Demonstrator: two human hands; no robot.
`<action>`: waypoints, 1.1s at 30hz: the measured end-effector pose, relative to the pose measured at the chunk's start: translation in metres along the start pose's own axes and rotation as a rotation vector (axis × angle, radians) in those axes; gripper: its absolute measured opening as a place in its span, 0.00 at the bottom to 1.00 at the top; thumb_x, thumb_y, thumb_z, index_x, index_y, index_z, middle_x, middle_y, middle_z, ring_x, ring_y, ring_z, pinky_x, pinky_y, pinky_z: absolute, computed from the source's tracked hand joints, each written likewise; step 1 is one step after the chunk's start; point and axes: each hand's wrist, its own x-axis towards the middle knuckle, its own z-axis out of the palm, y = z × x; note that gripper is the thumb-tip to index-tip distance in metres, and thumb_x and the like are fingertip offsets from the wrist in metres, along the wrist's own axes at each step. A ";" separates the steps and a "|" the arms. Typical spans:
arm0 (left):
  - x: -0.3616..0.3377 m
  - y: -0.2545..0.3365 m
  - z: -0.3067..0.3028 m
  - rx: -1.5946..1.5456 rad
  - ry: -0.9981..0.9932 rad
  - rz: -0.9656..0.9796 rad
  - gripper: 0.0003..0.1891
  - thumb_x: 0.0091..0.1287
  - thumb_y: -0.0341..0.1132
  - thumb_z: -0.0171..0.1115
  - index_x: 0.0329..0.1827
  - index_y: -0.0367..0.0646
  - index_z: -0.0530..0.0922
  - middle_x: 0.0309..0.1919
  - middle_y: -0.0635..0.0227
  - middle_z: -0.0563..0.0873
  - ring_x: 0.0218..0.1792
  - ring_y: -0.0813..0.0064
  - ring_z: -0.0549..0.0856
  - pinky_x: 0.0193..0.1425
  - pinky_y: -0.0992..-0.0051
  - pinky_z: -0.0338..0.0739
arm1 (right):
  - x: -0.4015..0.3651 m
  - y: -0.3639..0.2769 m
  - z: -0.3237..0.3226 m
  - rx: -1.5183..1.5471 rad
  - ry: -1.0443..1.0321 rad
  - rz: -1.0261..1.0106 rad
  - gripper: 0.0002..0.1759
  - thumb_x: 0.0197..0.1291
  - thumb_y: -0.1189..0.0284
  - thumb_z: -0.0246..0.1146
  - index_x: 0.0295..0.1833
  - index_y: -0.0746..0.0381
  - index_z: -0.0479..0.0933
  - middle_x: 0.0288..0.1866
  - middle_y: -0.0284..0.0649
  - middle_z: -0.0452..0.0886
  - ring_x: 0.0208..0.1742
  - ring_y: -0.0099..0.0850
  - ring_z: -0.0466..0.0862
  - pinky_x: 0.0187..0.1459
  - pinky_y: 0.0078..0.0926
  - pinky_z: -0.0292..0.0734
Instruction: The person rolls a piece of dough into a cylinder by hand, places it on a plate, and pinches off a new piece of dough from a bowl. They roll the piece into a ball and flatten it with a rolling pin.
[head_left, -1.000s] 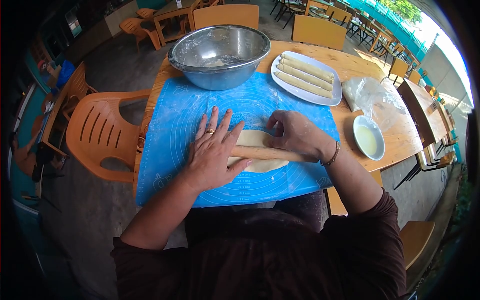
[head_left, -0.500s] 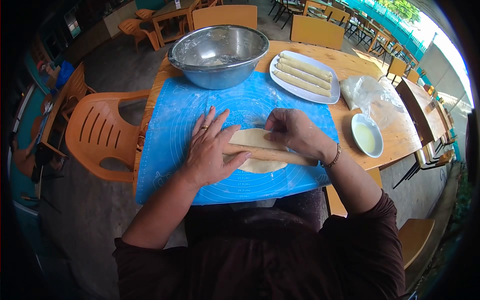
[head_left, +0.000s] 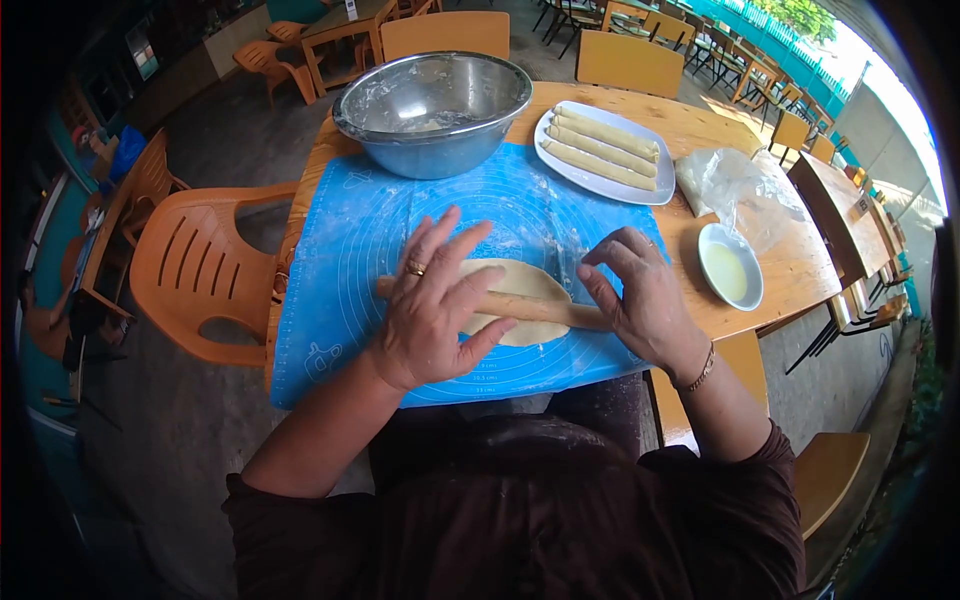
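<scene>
A flat oval of pale dough (head_left: 525, 281) lies on the blue measuring mat (head_left: 335, 265). Across it rests a wooden rolling pin (head_left: 540, 309). My left hand (head_left: 430, 310) is over the pin's left part, fingers spread and not wrapped round it; whether the palm touches the wood is hard to tell. My right hand (head_left: 640, 300) hovers at the pin's right end, its fingers curved and apart, with nothing held in them. That end of the pin is hidden beneath the hand.
Behind the mat stands a floury steel bowl (head_left: 432, 115). A white plate (head_left: 660, 192) bears several rolled dough sticks. To the right are a small bowl (head_left: 730, 268) of pale yellow liquid and a plastic bag (head_left: 735, 185). An orange chair (head_left: 205, 270) stands at the left.
My right hand has gone from a pinch above the dough to the pin's right end, its fingers opening. My left hand's fingers have lifted and spread. The view has shifted slightly.
</scene>
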 end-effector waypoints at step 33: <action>-0.004 0.032 0.013 -0.083 -0.045 0.163 0.14 0.52 0.34 0.76 0.39 0.40 0.84 0.35 0.65 0.81 0.37 0.63 0.83 0.43 0.65 0.79 | -0.012 0.028 -0.014 0.550 -0.497 0.405 0.21 0.70 0.59 0.62 0.47 0.69 0.83 0.31 0.41 0.80 0.33 0.28 0.76 0.40 0.31 0.74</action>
